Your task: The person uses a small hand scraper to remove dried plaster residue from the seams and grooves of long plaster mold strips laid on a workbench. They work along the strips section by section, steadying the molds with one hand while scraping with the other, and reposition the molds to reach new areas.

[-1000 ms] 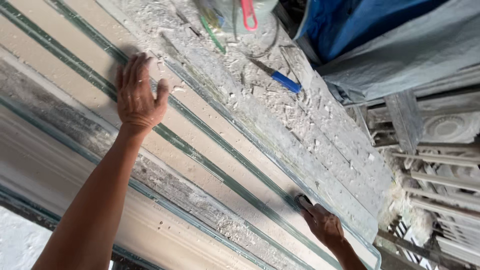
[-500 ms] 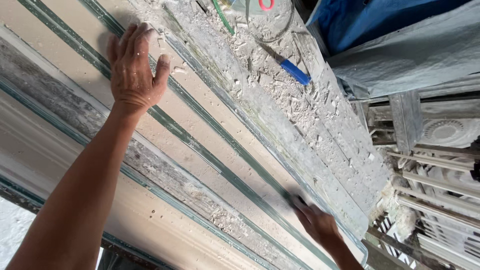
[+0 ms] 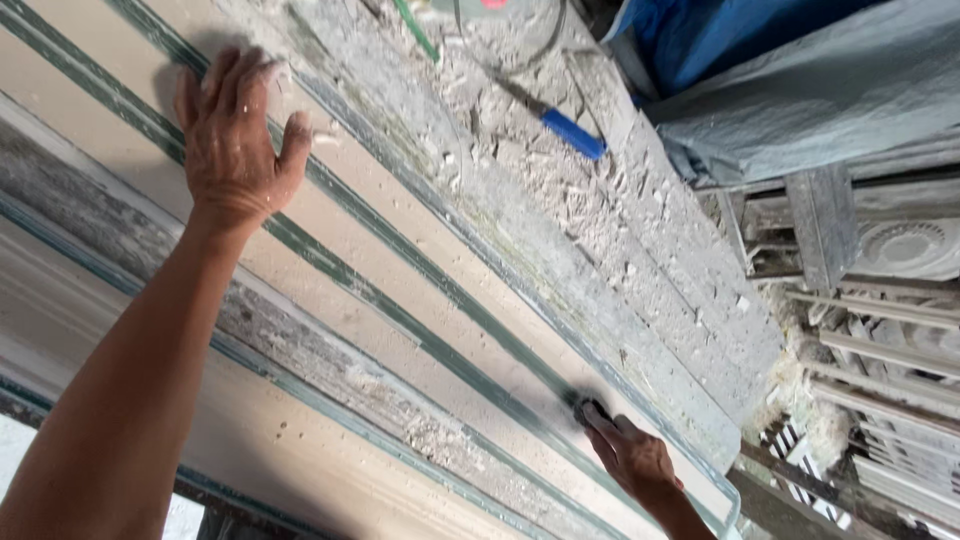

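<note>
The left hand (image 3: pixel 235 140) is laid flat on a long pale plaster moulding strip (image 3: pixel 400 290), fingers (image 3: pixel 215 85) spread wide, nothing gripped; palm is pressed just beside a dark green groove. The right hand (image 3: pixel 630 460) is seen at the strip's near end, fingers curled tight round a small dark tool (image 3: pixel 590 408), its tip touching the strip close to the green groove. What kind of tool cannot be told; it is mostly hidden by the hand.

The strip is run diagonally across the bench (image 3: pixel 640 270), w/ parallel green grooves along its length. Between the two hands a long open stretch of strip is left unobstructed. The bench's far edge is crusted w/ plaster crumbs (image 3: pixel 560 190); a blue-handled knife (image 3: pixel 560 125) is lying among them, well apart from both hands. Beyond the bench edge, a grey tarp (image 3: pixel 800 90) and stacked white mouldings (image 3: pixel 890 300) are seen.
</note>
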Available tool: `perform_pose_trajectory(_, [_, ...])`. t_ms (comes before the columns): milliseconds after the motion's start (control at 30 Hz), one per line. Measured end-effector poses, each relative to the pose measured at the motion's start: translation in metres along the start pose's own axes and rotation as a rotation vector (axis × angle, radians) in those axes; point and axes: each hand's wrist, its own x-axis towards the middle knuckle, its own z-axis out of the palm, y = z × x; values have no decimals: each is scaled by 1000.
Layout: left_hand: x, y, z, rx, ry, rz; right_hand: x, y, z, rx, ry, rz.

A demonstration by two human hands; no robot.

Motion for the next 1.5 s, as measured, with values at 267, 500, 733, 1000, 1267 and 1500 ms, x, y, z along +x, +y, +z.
perform_pose_trajectory(267, [-11, 23, -8, 63, -51, -123, 76, -38, 10, -31, 68, -186])
perform_pose_trajectory(500, [-40, 40, -10, 198, -145, -267, 42, -30, -17, -68, 27, -92])
perform_pose_trajectory(733, [-27, 40, -13, 165, -149, -327, 179, -116, -29, -201, 20, -244])
perform_pose_trajectory(1000, [-23, 44, -14, 143, -136, -309, 93, -74, -45, -104, 24, -171])
perform_pose_trajectory(1267, [-18, 35, -19, -68, -58, -415, 302, -225, -95, -135, 287, -358])
perform_pose_trajectory(1500, [-16, 35, -18, -79, 9, -406, 149, -140, -98, -135, 203, -236])
